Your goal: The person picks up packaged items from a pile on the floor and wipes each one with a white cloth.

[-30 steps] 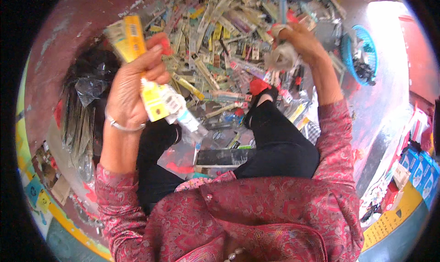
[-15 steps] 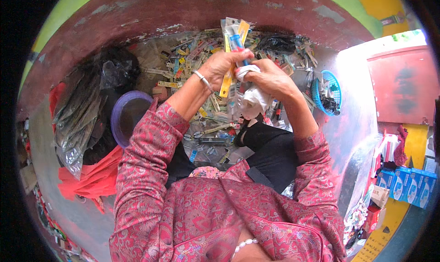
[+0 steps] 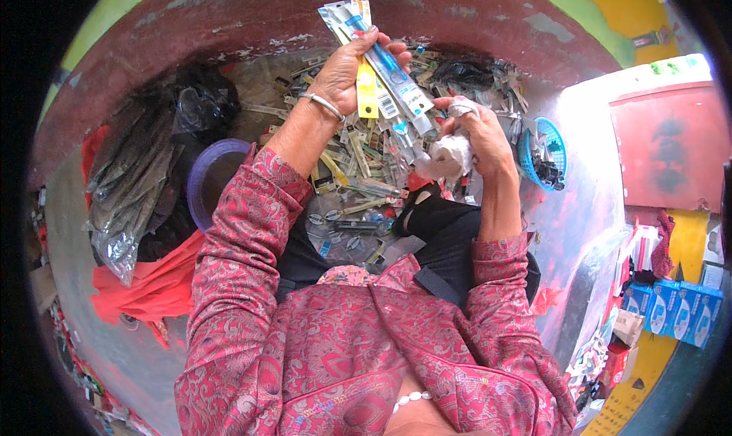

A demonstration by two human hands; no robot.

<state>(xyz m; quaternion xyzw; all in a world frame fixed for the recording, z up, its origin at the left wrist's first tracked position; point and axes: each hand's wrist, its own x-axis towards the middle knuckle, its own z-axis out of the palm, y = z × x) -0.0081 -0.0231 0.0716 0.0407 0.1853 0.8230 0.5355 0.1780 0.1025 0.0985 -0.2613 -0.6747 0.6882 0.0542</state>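
Note:
My left hand (image 3: 347, 72), with a pale bangle at the wrist, grips a small fan of long, slim plastic packets (image 3: 393, 74). They are clear, blue and yellow, and what is inside them cannot be made out. My right hand (image 3: 488, 135) is closed on a crumpled white cloth (image 3: 448, 155), just beside the lower ends of the packets. The two hands are apart. Below them, a thick litter of similar slim packets (image 3: 357, 152) covers the floor between my legs and the wall.
On the left stand a purple round tub (image 3: 200, 183), dark plastic bags (image 3: 133, 173) and a red cloth (image 3: 149, 283). A blue basket (image 3: 562, 150) with dark bits inside is at the right. Blue boxes (image 3: 679, 312) sit further right, below a reddish panel (image 3: 671, 142).
My hands have drawn apart. The left one has turned and spread the packets toward upper left, while the right one has moved right and lower with the white cloth.

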